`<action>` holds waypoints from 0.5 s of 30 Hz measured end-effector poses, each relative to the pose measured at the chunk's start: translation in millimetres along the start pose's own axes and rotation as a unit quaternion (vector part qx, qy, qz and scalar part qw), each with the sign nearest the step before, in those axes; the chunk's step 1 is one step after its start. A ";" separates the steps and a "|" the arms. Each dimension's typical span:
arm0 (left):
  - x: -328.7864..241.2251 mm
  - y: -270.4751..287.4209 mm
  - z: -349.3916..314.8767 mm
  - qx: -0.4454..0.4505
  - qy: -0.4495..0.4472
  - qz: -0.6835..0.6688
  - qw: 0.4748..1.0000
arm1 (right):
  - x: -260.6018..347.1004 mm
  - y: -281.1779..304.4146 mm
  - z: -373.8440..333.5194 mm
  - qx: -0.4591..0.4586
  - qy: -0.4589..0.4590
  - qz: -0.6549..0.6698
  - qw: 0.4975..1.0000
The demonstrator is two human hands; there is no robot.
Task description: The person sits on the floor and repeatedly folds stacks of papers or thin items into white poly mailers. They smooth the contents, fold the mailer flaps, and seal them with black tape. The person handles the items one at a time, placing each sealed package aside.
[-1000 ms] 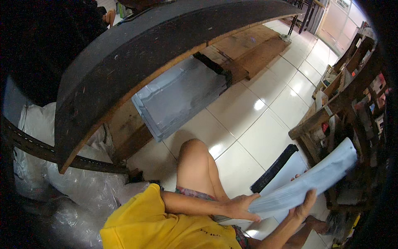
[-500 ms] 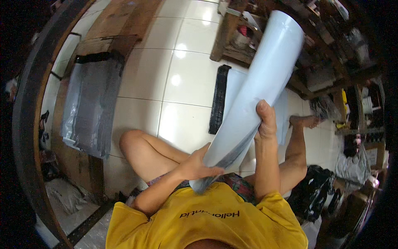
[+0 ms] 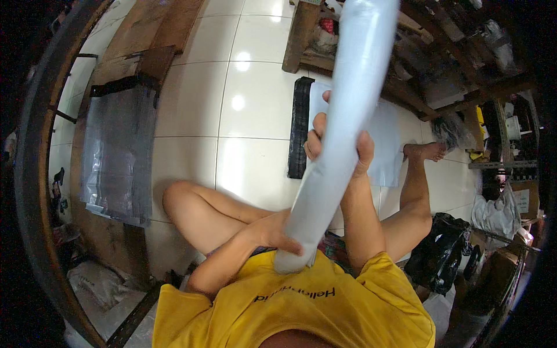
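A long roll of pale blue plastic sheeting (image 3: 348, 116) slants from my lap up past the far edge of the head view. Around its middle wraps my right hand (image 3: 342, 142), with fingertips showing on the left side and the thumb on the right. My left hand (image 3: 275, 232) is closed on the lower end, close to my yellow shirt; part of its fingers is hidden. Beneath the roll, a flat pale blue plastic sheet (image 3: 383, 145) with a black strip (image 3: 299, 127) along its left side lies on the tiles.
Left of me, grey plastic bags (image 3: 119, 151) lie stacked on a brown board (image 3: 139, 23). A dark bent frame (image 3: 38, 174) runs down the left edge. Wooden shelving (image 3: 296, 40) stands at the far right. A black plastic bag (image 3: 441, 249) sits beside my right leg.
The roll has become narrower and tighter and swung more upright. My right hand's fingers now show around its left side. My left hand stays at the lower end.
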State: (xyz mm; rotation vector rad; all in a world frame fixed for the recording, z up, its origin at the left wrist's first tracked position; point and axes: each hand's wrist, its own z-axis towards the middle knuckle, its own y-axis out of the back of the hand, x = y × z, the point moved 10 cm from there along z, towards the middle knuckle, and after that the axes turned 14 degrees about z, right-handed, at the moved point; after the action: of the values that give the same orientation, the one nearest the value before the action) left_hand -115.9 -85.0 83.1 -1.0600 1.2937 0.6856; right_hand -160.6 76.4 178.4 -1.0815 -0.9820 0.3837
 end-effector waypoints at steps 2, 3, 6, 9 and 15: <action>-24.1 -30.7 7.3 0.112 -0.026 -0.261 0.958 | -9.2 -43.4 8.5 0.171 -0.018 0.185 0.968; -12.4 -43.1 9.4 0.157 -0.062 -0.325 0.930 | -12.5 -53.5 10.6 0.214 -0.031 0.226 0.950; 40.8 -18.9 8.0 0.097 0.014 -0.238 0.966 | -3.9 -53.6 19.0 0.132 -0.037 0.143 0.980; -13.9 17.4 1.5 -0.113 0.061 -0.113 0.985 | 19.5 -17.2 9.5 -0.052 -0.031 -0.136 0.989; -30.8 -39.6 2.7 0.193 -0.086 -0.256 0.943 | -11.0 -53.5 1.4 0.165 -0.021 0.204 0.965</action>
State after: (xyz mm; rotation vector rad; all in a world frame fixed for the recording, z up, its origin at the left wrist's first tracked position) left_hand -85.5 -93.7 122.1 -0.9313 0.8937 0.1160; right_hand -177.6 45.1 219.9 -0.9680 -0.6940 0.8794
